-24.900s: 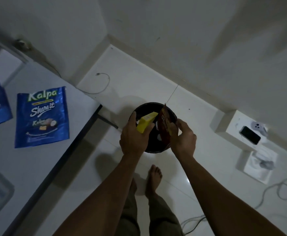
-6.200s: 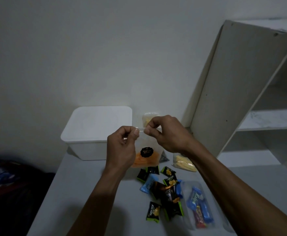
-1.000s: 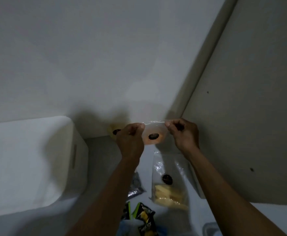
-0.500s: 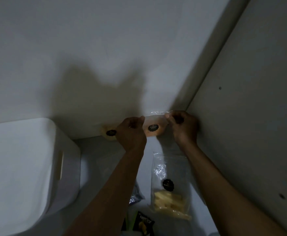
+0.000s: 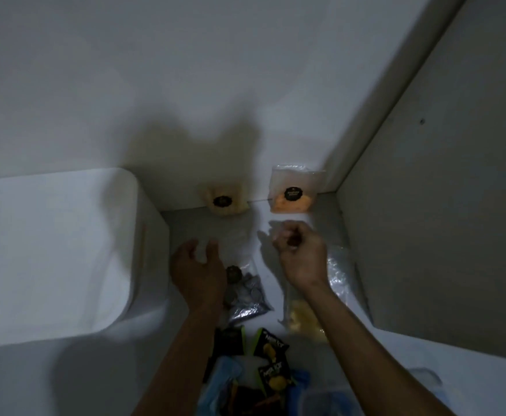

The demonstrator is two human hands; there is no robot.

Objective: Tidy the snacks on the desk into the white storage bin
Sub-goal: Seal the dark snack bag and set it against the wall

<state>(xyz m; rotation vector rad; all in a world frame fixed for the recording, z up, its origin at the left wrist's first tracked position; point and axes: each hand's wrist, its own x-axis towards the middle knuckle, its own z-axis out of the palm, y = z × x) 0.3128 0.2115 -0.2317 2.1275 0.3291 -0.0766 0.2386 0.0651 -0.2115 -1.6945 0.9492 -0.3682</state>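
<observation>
Dim room; white desk [image 5: 191,223] set into a corner between a plain white wall [image 5: 185,85] and an upright pale shelf panel [image 5: 443,205] at right. White storage bin [image 5: 50,253], lid on, at left against the wall. Leaning upright on the wall: a clear bag of pale snacks [image 5: 224,200] and a clear bag of orange snacks [image 5: 294,195], each with a dark round label, apart from each other. Lying flat: a bag of silver-wrapped sweets [image 5: 247,295], a bag of yellow pieces [image 5: 304,321], and small black-and-green and blue packets [image 5: 271,367] heaped at the near edge. Left hand [image 5: 199,273] hovers with fingers loose and spread, holding nothing. Right hand [image 5: 301,255] has fingers curled; whether it holds anything cannot be told.
</observation>
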